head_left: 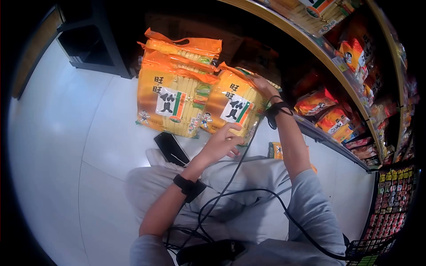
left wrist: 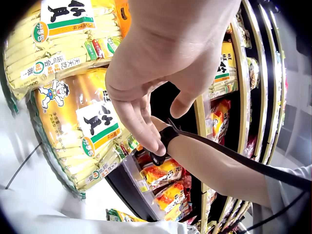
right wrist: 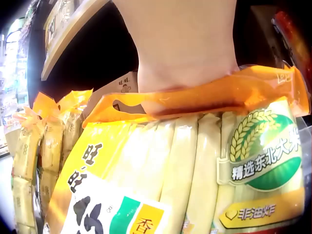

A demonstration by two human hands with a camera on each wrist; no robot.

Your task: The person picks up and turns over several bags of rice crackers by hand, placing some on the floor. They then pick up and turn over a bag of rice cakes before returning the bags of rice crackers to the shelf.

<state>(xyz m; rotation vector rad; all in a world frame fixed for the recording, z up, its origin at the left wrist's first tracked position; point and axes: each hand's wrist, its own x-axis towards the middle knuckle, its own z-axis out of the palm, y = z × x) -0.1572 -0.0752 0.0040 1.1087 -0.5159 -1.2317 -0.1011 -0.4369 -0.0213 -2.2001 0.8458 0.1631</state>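
Upright at my front right is a yellow-orange rice cracker bag point(head_left: 228, 104) with a white label. My right hand point(head_left: 265, 86) reaches to its top right corner. In the right wrist view that hand goes down behind the bag's orange handle strip point(right wrist: 195, 100), which hides its fingers; I cannot tell whether they grip it. My left hand point(head_left: 219, 145) is near the bag's lower edge, fingers loosely bent with nothing in them. Left of it stands another rice cracker bag point(head_left: 171, 99), with a similar bag point(head_left: 184, 48) behind.
A shelf point(head_left: 306, 40) of snack packs curves along the right. A dark phone-like object point(head_left: 172, 148) lies by my leg. A black cable point(head_left: 248, 190) crosses my lap, and a dark stand point(head_left: 95, 40) rises at the back left. A small yellow pack point(head_left: 276, 150) lies beside my right forearm.
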